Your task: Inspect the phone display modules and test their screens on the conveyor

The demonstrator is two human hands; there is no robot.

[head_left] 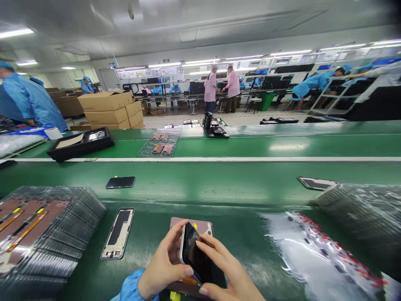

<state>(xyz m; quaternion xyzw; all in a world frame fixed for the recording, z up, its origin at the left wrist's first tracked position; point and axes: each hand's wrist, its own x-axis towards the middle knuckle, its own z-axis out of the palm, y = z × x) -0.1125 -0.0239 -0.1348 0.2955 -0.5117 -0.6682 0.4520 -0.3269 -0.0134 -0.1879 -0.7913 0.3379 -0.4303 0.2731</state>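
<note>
My left hand [163, 263] and my right hand [227, 267] both grip a black-faced smartphone panel [196, 253] by its edges, tilted up over the belt, with a white side rim showing. Partly under it lies a pinkish phone back [191, 226] with a yellow mark. To the left of my hands lies an empty phone frame [118, 233] with a black centre. A black-screened phone [120, 182] lies farther up the green belt [200, 188]. A stack of clear trays holding copper-backed parts [46, 234] stands at the left.
A crumpled plastic sheet with red print [319, 255] and a stack of clear trays [357, 211] lie at the right. Beyond a white strip are a black tray [80, 144], cardboard boxes [106, 110], a black fixture [213, 127] and co-workers in gowns.
</note>
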